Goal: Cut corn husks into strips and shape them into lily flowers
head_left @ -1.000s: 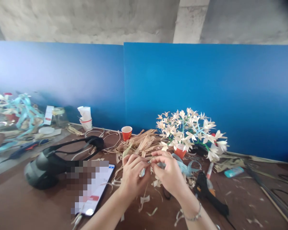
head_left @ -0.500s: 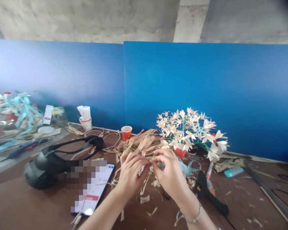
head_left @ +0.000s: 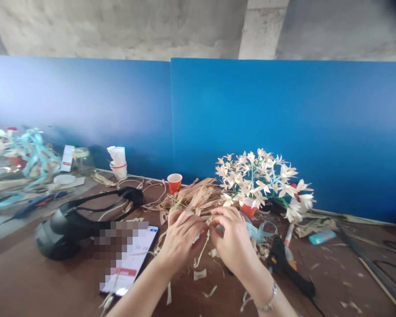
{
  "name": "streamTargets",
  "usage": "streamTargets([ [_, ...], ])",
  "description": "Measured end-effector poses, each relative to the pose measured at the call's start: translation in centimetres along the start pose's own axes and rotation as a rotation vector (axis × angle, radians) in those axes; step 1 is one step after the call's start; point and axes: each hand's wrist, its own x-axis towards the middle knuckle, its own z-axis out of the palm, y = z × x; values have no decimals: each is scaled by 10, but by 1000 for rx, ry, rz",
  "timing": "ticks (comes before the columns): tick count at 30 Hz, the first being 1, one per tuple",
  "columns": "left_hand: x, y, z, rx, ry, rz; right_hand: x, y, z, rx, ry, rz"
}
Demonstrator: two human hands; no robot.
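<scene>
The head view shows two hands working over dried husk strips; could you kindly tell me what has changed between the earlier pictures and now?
The left hand and right hand have shifted only slightly, their fingertips still meeting. A thin pale husk strip now hangs down from between them toward the table. The husk flower bouquet, glue gun and phone stayed where they were.

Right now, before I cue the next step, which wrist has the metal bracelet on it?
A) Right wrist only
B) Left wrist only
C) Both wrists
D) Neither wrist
A. The chain bracelet circles the wrist behind the right hand, at the lower right of the head view, while the wrist behind the left hand shows bare.
</scene>
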Motion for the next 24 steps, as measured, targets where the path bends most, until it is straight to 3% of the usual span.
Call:
streamTargets([
  [10,5,3,-7,-44,111,-25,4,-1,-6,256,-56,190],
  [24,1,0,-3,-12,-9,5,2,-1,-4,97,-20,50],
])
